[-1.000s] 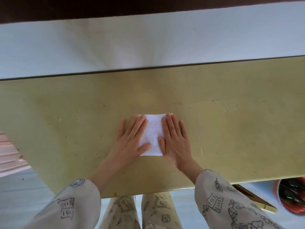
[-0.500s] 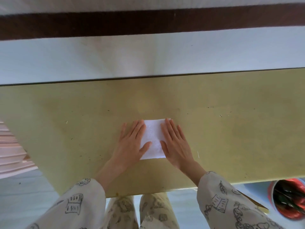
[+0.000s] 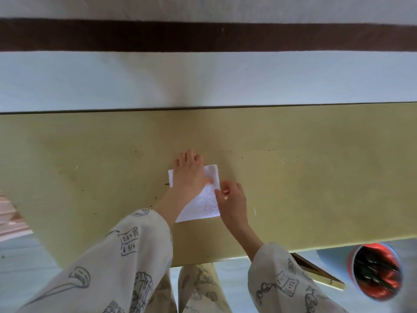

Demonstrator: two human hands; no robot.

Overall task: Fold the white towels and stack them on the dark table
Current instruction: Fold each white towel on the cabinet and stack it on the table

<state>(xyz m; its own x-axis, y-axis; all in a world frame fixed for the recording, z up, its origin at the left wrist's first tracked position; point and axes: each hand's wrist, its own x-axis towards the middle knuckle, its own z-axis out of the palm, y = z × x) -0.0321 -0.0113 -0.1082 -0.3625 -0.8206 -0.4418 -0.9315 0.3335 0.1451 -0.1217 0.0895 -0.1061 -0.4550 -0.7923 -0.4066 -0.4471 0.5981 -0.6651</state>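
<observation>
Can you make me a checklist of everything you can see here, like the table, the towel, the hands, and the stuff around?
Surface: yellow-green tabletop, scuffed and speckled.
Job's things: one small folded white terry towel lying flat; no stack seen.
Clutter: nothing seen on the table.
Hands: left hand lies flat across the towel; right hand at the towel's right edge, fingers curled, grip unclear.
Cables: nothing seen.
Surroundings: pale wall with a dark brown band; round red container below the table's near edge; patterned sleeves.

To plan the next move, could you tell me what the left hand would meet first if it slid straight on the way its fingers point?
Only bare yellow table lies ahead of the left hand; beyond its far edge comes the pale wall, probably.
</observation>
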